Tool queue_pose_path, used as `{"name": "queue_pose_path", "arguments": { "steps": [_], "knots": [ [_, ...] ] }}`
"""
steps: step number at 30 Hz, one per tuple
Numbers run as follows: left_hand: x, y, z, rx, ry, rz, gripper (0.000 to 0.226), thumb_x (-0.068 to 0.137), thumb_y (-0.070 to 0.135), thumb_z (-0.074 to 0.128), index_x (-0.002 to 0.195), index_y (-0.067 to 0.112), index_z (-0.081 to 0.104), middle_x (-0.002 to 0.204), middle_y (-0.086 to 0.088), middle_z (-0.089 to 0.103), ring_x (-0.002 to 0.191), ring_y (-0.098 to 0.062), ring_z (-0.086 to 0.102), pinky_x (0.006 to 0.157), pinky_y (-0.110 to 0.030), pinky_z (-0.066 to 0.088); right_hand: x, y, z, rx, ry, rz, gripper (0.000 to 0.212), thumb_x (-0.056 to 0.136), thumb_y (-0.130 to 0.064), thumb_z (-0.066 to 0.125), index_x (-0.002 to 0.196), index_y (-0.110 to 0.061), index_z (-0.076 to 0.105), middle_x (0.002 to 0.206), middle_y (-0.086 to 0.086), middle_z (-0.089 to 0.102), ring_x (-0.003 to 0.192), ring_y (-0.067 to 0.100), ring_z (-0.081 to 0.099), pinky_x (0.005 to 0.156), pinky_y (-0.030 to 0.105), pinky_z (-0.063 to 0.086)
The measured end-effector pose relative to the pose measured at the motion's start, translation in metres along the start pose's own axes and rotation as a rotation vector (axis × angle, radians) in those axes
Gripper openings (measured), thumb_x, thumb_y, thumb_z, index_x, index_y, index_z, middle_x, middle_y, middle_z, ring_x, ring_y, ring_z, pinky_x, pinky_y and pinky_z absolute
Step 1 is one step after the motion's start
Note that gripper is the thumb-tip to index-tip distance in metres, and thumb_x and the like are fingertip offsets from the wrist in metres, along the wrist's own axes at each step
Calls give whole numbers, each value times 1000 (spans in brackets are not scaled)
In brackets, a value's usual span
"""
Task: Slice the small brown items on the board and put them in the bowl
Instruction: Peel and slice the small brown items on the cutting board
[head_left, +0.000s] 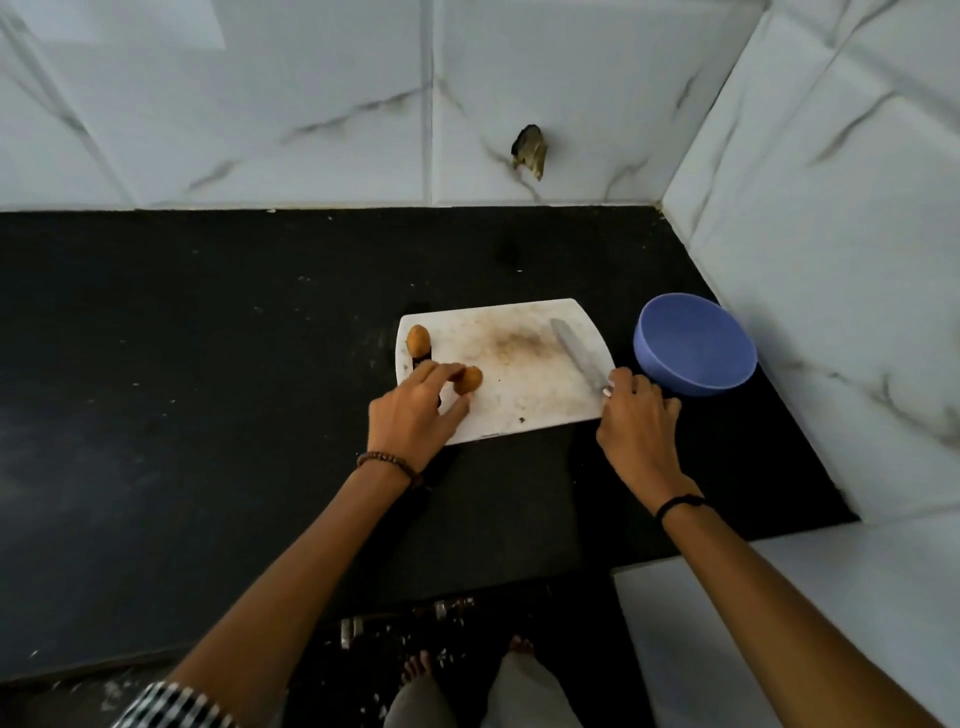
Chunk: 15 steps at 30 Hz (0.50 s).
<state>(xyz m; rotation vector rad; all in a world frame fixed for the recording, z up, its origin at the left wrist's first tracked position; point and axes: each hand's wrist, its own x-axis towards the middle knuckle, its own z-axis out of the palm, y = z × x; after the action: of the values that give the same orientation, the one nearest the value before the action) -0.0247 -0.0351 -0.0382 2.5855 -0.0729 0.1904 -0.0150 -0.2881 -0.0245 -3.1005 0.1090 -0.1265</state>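
Observation:
A white cutting board (519, 400) lies on the black counter. One small brown item (418, 339) rests at the board's far left corner. A second brown item (469, 380) sits near the left edge, with my left hand (415, 410) touching it by the fingertips. A knife (577, 354) lies flat on the board's right side, blade pointing away. My right hand (636, 415) covers the knife's handle at the board's right front corner. A blue bowl (695, 351), apparently empty, stands just right of the board.
The black counter (208, 389) extends far to the left. White marble-tiled walls (831, 260) close in behind and to the right of the bowl. A hole (531, 151) marks the back wall. The floor and my feet show below the counter edge.

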Motion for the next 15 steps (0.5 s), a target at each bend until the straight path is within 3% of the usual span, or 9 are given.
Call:
{"name": "queue_pose_path", "arguments": {
  "steps": [3, 5, 7, 11, 13, 15],
  "knots": [
    [12, 13, 11, -130, -43, 2, 37, 92, 47, 55, 126, 32, 55, 114, 16, 58, 74, -2, 55, 64, -25, 51, 6, -10, -11, 388, -10, 23, 32, 100, -18, 51, 131, -12, 50, 122, 9, 57, 109, 22, 58, 88, 33, 48],
    [27, 17, 20, -221, -69, 18, 37, 92, 44, 57, 126, 29, 57, 114, 13, 61, 72, -1, 54, 72, -26, 52, 15, -19, -14, 609, -66, 49, 25, 103, -20, 45, 126, -16, 54, 114, 0, 59, 102, 11, 59, 80, 21, 47],
    [42, 17, 27, -262, -97, 29, 36, 92, 42, 58, 125, 28, 58, 113, 12, 62, 75, 0, 53, 80, -25, 50, 24, -28, -10, 767, -105, 90, 20, 103, -24, 44, 115, -20, 59, 104, -2, 63, 91, 8, 62, 74, 20, 49],
    [59, 12, 40, -292, -38, 61, 36, 90, 42, 61, 123, 29, 60, 110, 16, 61, 75, 3, 53, 78, -15, 41, 40, -36, 4, 967, -130, 89, 22, 97, -44, 54, 102, -25, 64, 91, -3, 67, 77, 9, 65, 66, 23, 53],
    [60, 9, 46, -294, -8, 72, 35, 87, 42, 64, 121, 31, 61, 107, 19, 62, 70, 5, 55, 73, -16, 43, 45, -35, 10, 1007, -119, 31, 16, 92, -41, 64, 103, -30, 60, 94, -7, 67, 81, 9, 67, 65, 23, 56],
    [62, 5, 51, -312, -3, 72, 34, 85, 43, 67, 117, 32, 63, 99, 21, 62, 67, 9, 56, 68, -16, 43, 51, -36, 16, 1017, -114, -8, 25, 89, -32, 71, 111, -29, 61, 98, -7, 67, 80, 10, 67, 61, 21, 55]
  ]
}}
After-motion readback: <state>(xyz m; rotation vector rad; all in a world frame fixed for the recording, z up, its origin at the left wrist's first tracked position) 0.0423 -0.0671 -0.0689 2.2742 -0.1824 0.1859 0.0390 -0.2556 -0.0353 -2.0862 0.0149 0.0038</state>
